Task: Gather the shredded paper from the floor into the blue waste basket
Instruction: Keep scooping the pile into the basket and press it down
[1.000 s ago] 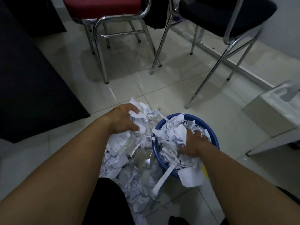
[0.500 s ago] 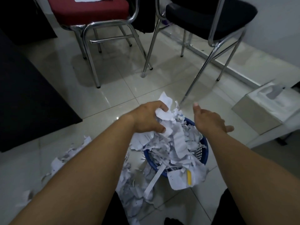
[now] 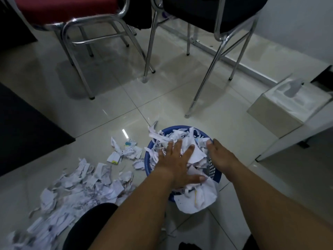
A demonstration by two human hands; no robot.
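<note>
Left hand (image 3: 177, 165), grip spread flat, presses shredded paper (image 3: 182, 136) in the blue waste basket (image 3: 214, 175); right hand (image 3: 220, 156), grip apart, rests on its 3 o'clock rim; loose shreds (image 3: 86, 184) lie at 9 o'clock.

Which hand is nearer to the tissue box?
Right. The right hand rests at the right rim of the basket, toward the tissue box; the left hand presses paper in the basket, farther off.

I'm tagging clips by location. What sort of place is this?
Likely an office or waiting room: red chair and black chair on chrome frames, glossy tiled floor, shredded paper beside a blue waste basket.
</note>
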